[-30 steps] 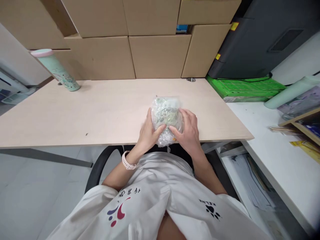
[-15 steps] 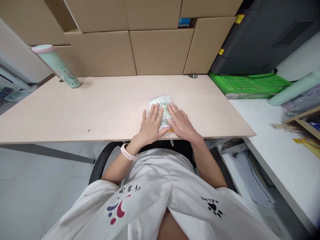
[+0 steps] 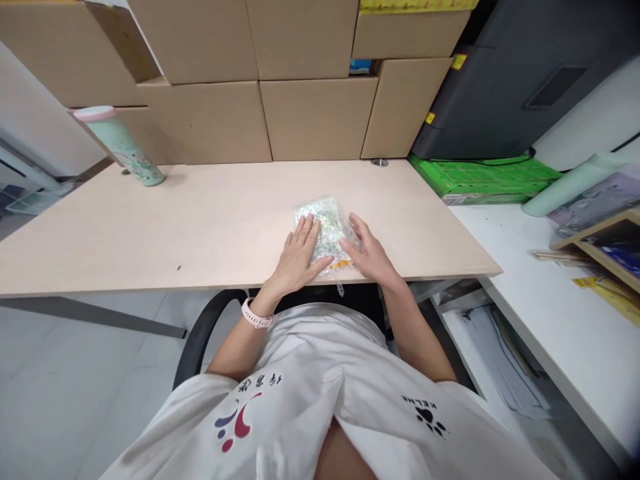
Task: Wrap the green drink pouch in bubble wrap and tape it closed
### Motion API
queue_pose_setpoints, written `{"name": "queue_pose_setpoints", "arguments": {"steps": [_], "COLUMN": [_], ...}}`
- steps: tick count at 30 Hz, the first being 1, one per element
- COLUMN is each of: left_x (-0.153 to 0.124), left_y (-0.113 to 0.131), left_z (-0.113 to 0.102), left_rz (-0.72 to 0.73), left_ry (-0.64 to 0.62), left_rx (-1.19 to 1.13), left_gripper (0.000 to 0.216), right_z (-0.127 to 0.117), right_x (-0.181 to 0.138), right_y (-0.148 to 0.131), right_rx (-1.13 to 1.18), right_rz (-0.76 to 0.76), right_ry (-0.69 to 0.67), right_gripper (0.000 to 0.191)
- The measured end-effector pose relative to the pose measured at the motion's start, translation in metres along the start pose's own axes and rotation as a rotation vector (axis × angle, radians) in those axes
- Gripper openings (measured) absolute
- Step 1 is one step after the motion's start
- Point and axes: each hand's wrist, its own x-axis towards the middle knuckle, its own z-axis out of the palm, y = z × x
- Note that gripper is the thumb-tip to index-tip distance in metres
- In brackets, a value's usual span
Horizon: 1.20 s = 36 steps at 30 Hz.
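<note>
A clear plastic bubble-wrap package [image 3: 327, 233] with a greenish tint and an orange patch at its near edge lies flat on the wooden desk [image 3: 215, 220], close to the front edge. My left hand [image 3: 299, 257] rests palm down on its left side, fingers stretched and thumb out across the near part. At the right side, my right hand [image 3: 373, 257] is partly curled, with thumb and forefinger apart at the loose clear film. What lies inside the wrapping cannot be made out.
Cardboard boxes [image 3: 320, 120] are stacked along the back. A pale green tumbler [image 3: 123, 148] with a pink lid stands at the back left. On the right are a green box [image 3: 485, 180] under a dark grey case [image 3: 500, 87] and a white side table [image 3: 540, 300].
My right hand has lifted off the package's face and shifted right to its edge, fingers now bent. My left hand stays on the package, slightly farther left. The view has tilted a little.
</note>
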Motion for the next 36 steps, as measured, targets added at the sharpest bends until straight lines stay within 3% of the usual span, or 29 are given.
{"name": "queue_pose_setpoints", "arguments": {"steps": [3, 7, 9, 12, 15, 17, 22, 25, 28, 31, 33, 36], "left_x": [-0.007, -0.011, -0.010, -0.011, -0.018, -0.025, -0.039, -0.034, -0.015, 0.011, 0.022, 0.022], "left_y": [-0.006, -0.001, 0.005, 0.010, 0.005, -0.003, -0.004, 0.015, 0.034, 0.041, 0.040, 0.038], "left_z": [-0.002, 0.001, 0.004, 0.008, 0.007, 0.001, -0.022, -0.027, -0.020, -0.008, -0.007, -0.019], "left_rz": [-0.022, -0.153, -0.234, -0.344, -0.387, -0.376, -0.368, -0.156, 0.118, 0.229, 0.240, 0.231], "left_ry": [0.135, 0.312, 0.346, 0.354, 0.520, 0.690, 0.902, 0.785, 0.400, 0.065, -0.005, 0.082], "left_rx": [-0.161, -0.329, -0.499, -0.720, -0.629, -0.507, -0.258, -0.128, 0.010, 0.180, 0.244, 0.251], "left_gripper": [0.072, 0.057, 0.057, 0.059, 0.065, 0.067, 0.064, 0.044, 0.023, 0.028, 0.031, 0.033], "right_z": [0.001, 0.006, 0.009, 0.013, 0.009, -0.001, -0.040, -0.054, -0.054, -0.053, -0.056, -0.066], "right_x": [-0.002, 0.011, 0.023, 0.041, 0.053, 0.056, 0.054, 0.048, 0.044, 0.041, 0.039, 0.034], "right_y": [0.012, -0.003, -0.028, -0.074, -0.105, -0.111, -0.090, -0.078, -0.074, -0.071, -0.065, -0.052], "right_rx": [0.185, 0.410, 0.435, 0.257, -0.054, -0.177, -0.204, -0.179, -0.161, -0.148, -0.153, -0.137], "right_rz": [0.114, 0.184, 0.115, -0.181, -0.429, -0.487, -0.419, -0.371, -0.354, -0.363, -0.352, -0.295], "right_ry": [0.160, 0.181, 0.219, 0.173, 0.077, 0.087, 0.351, 0.452, 0.446, 0.430, 0.449, 0.504], "right_gripper": [0.064, 0.052, 0.045, 0.028, 0.030, 0.034, 0.033, 0.030, 0.029, 0.029, 0.028, 0.027]}}
